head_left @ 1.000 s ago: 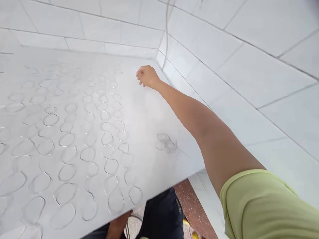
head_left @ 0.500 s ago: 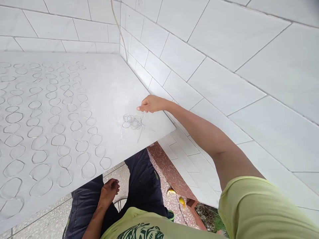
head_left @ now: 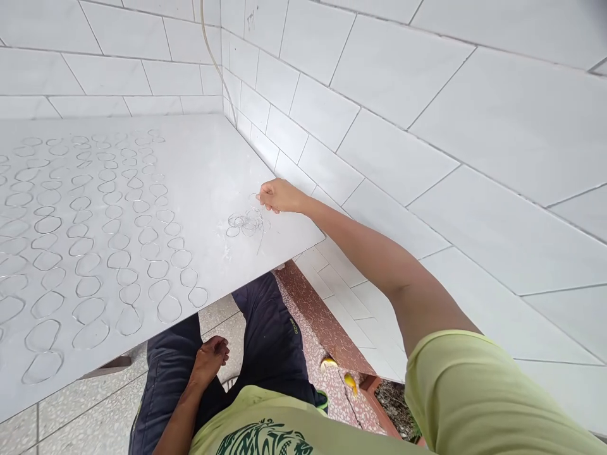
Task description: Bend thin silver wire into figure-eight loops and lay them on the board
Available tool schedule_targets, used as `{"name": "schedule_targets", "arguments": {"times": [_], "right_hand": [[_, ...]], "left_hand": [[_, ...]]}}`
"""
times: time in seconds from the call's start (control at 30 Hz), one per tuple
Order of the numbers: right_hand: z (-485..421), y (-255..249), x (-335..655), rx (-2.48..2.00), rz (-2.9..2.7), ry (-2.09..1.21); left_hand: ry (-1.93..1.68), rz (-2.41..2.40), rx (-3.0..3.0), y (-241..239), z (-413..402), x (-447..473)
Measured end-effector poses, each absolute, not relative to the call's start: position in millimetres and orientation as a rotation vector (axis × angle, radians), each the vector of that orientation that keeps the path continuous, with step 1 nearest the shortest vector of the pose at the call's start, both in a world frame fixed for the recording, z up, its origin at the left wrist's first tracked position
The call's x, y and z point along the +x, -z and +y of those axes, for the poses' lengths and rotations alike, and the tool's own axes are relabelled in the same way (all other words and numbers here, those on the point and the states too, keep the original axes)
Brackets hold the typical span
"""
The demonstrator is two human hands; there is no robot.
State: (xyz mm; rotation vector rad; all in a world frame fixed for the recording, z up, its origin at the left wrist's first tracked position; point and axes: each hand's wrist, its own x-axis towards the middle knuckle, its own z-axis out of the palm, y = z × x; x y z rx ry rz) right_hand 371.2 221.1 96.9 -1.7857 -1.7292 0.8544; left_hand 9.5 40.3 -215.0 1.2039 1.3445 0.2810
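Note:
My right hand (head_left: 279, 195) pinches a thin silvery wire (head_left: 253, 197) between thumb and fingertips, just above the white tabletop. Below and beside those fingers lies a tangled pile of wire loops (head_left: 246, 222), with a loose end trailing toward the table's front edge. Whether the pinched wire is free of the pile I cannot tell. My left hand (head_left: 211, 360) hangs over my lap under the table's edge, fingers curled in, with nothing visible in it. Figure-eight wire pieces (head_left: 128, 284) lie in several rows across the left of the tabletop.
The white table (head_left: 203, 164) meets tiled walls (head_left: 379, 126) at the back and right. A thin pale hose (head_left: 215, 60) runs down the corner. Below are a reddish ledge (head_left: 322, 322) and yellow objects (head_left: 349, 383) on the speckled floor.
My view has shifted slightly. My right hand has drawn up a little, and a wire loop now shows raised at its fingertips above the pile. My left hand stays curled over my lap.

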Motion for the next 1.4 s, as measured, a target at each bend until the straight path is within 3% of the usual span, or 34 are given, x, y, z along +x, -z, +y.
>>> {"name": "schedule_targets", "arguments": {"times": [0.27,0.5,0.67,0.83,0.97,1.13,1.4], "right_hand": [[224,-86,370,-1.639,-1.423,-0.784],[218,-111,350,-1.46,-1.268,-0.744],[178,-113,310,-1.22,-1.121,-0.998],[120,-90,235,-1.046,-0.952,-1.264],[75,-71,179,-0.932,-0.867,-1.43],[42,-52,144,-0.959,-0.855,-1.49],[25,-42,138,-1.078,-1.036,-1.43]], "left_hand": [[-0.278,1.346,1.211,215,39,11],[-0.285,1.34,1.271,186,28,12],[-0.394,1.132,1.316,110,2,30],[-0.993,1.096,1.314,-3,9,48],[-1.328,1.213,1.169,-55,25,47],[-1.52,1.23,1.034,-58,28,37],[-1.533,1.182,0.856,-43,26,25]]}}
